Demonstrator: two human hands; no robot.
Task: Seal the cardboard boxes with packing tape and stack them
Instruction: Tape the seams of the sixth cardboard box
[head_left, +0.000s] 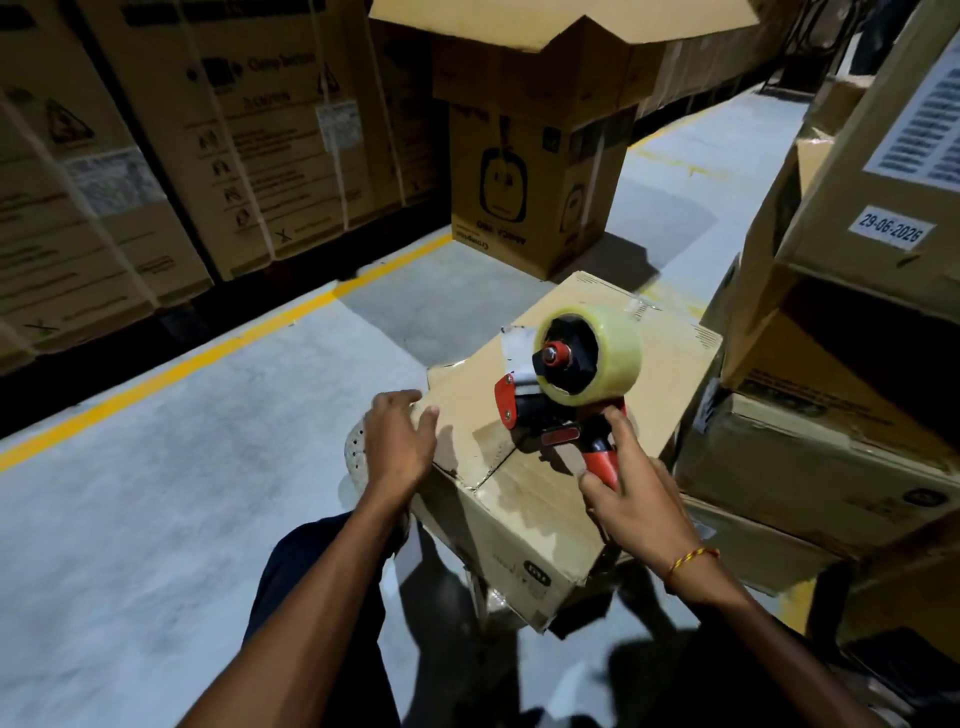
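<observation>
Cardboard box: left hand lies flat to steady it; right hand grips tape gun w/ nose on seam, prob. to seal.

A warehouse aisle: tall strapped cartons stacked along the left, more labelled boxes piled on the right, grey concrete floor marked with a yellow lane line, dim overhead light.

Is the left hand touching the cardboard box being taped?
Touching. The head view shows the left hand resting on the top left edge of the cardboard box, thumb on its top face.
</observation>
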